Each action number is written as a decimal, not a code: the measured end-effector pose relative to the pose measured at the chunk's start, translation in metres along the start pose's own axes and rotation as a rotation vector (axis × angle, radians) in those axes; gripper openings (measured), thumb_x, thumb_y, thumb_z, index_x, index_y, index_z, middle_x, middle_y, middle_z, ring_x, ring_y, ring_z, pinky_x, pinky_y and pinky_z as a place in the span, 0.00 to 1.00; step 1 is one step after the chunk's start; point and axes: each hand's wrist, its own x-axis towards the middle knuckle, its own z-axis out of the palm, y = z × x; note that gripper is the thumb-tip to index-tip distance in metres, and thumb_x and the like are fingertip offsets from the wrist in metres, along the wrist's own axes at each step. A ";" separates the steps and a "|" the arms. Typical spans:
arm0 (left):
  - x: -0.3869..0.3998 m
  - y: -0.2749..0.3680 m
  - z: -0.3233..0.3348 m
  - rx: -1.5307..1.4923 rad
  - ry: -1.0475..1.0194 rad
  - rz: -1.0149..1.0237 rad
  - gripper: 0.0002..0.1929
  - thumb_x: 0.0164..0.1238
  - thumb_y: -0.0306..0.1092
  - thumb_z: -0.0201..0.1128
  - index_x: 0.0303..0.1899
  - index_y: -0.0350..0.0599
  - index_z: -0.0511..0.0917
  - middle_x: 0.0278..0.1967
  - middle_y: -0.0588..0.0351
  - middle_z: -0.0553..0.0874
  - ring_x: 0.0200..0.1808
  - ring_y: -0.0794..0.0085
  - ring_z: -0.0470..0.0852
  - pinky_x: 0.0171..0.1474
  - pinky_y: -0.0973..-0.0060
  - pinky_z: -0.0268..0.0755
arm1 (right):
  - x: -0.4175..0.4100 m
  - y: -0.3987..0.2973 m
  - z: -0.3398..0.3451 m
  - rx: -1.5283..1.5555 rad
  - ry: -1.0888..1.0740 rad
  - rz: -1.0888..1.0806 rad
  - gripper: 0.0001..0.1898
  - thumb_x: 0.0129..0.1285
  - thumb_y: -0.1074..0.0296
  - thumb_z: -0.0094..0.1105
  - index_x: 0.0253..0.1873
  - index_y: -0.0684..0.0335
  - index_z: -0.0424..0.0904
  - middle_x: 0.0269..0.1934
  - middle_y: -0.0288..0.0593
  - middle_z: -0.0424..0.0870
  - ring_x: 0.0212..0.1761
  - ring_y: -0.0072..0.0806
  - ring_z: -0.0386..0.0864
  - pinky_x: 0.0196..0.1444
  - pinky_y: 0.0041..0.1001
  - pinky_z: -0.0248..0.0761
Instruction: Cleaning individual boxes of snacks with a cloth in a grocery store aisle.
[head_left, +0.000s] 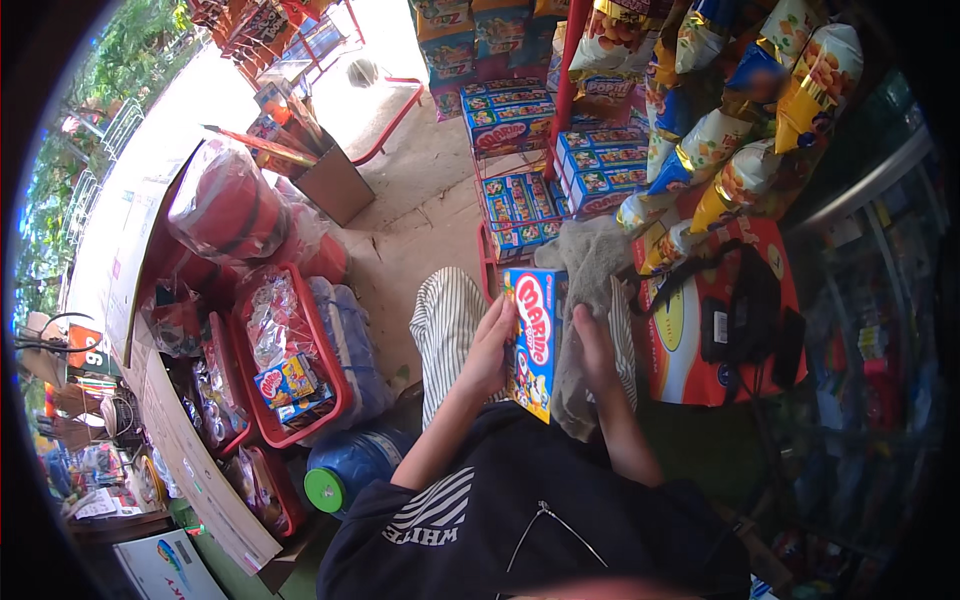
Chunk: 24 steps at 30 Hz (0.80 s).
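Upright over my lap stands a blue and yellow Marine Boy snack box (534, 345). My left hand (491, 349) grips its left edge, thumb on the front side. A grey cloth (585, 322) hangs along the box's right side and over my right knee. My right hand (598, 345) holds this cloth next to the box; its fingers are partly hidden behind the fabric. Striped trousers (448, 322) cover my bent legs below the hands.
More snack boxes (517, 120) are stacked on a red wire rack ahead. Snack bags (735, 150) hang at upper right. A red carton (720, 322) with a black strap lies right. Red baskets (345, 375) of packets and a blue water bottle (360, 465) stand left.
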 end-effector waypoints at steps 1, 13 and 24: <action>0.002 0.005 -0.002 0.054 -0.032 0.070 0.26 0.65 0.44 0.57 0.59 0.40 0.61 0.49 0.58 0.77 0.47 0.76 0.78 0.51 0.76 0.71 | 0.002 0.003 0.000 0.035 -0.027 0.081 0.23 0.69 0.59 0.42 0.61 0.69 0.61 0.55 0.44 0.70 0.57 0.25 0.67 0.60 0.26 0.58; -0.015 0.025 -0.001 0.100 -0.248 -0.007 0.40 0.52 0.59 0.61 0.57 0.33 0.63 0.46 0.56 0.77 0.45 0.80 0.77 0.46 0.83 0.69 | -0.027 0.033 0.005 -0.956 -0.130 -0.400 0.15 0.67 0.65 0.42 0.52 0.70 0.69 0.51 0.53 0.72 0.54 0.49 0.69 0.58 0.37 0.58; -0.051 0.060 -0.080 -0.445 -0.022 0.234 0.31 0.59 0.50 0.49 0.60 0.38 0.63 0.55 0.44 0.73 0.52 0.56 0.75 0.57 0.59 0.66 | 0.006 0.034 -0.012 -0.850 0.269 -0.199 0.16 0.65 0.62 0.52 0.40 0.74 0.77 0.36 0.55 0.82 0.37 0.33 0.80 0.41 0.32 0.69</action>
